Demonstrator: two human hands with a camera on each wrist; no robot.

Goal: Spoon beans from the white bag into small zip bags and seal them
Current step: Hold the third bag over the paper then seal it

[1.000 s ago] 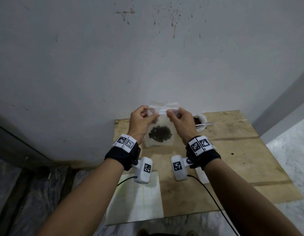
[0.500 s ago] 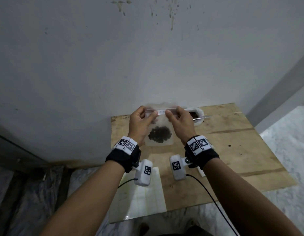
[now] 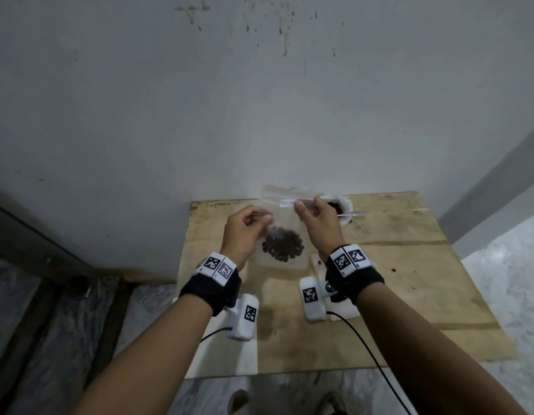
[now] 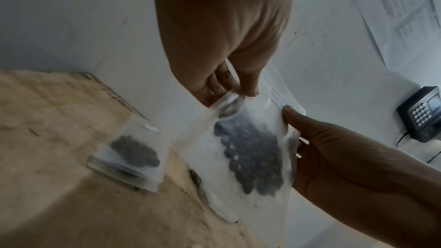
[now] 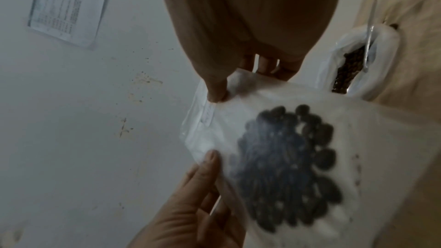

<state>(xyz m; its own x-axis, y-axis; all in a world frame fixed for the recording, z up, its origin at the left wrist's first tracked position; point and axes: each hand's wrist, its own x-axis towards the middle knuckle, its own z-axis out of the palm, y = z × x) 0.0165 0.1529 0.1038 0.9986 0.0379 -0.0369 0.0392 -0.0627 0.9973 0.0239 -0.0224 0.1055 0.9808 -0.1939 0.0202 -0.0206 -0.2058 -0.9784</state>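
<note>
Hanging between my two hands above the bench is one small zip bag with a dark clump of beans in its lower half. My right hand has its grip pinching the bag's top strip by the label; my left hand pinches the bag's left edge lower down, thumb against fingertips. One more filled zip bag lies flat on the bench by the wall (the left wrist view shows it). Behind my right hand stands one white bag of beans, open, with one spoon lying in its mouth.
</note>
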